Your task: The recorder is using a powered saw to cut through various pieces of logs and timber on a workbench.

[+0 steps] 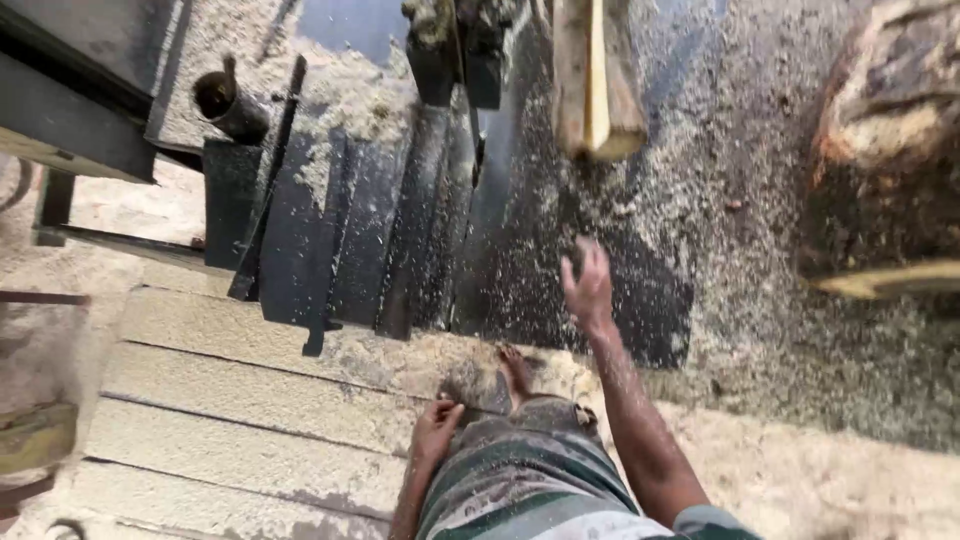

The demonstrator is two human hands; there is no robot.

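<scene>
Garment (530,480), striped grey-green cloth at the wearer's waist, at 6 o'clock and nearest the camera. Left hand (437,425), just toward 7 o'clock of the cloth, fingers bent downward against its edge; whether they pinch the fabric or merely rest there cannot be told. Bare foot (516,368), just above the cloth, toes on the rim of the plank platform (240,400), pale boards thick with sawdust running out toward 8 o'clock. Right hand (588,285), near the centre of the view, arm stretched forward from 5 o'clock, fingers loosely spread and empty, touching nothing, held over a dark patch of the saw table (400,230). Saw table, blackened metal in ribbed strips, dusted with sawdust, filling the middle ground from 10 to 2 o'clock. Blade (478,150), thin dark vertical edge at 12 o'clock, partly hidden under its housing. Timber piece (597,90), pale cut wood with bark-coloured flanks, standing at 12 to 1 o'clock, well apart from the right hand and straight ahead of it, just right of the blade. Metal cup (228,100), dark cylinder at 10 o'clock. Large log (885,150), rough-barked, with a pale cut face below, at 2 to 3 o'clock. Step in hand, by judgement: a reach toward the timber piece, no contact made; taking hold would call for a longer stretch forward, with fingers kept clear of the blade.
</scene>
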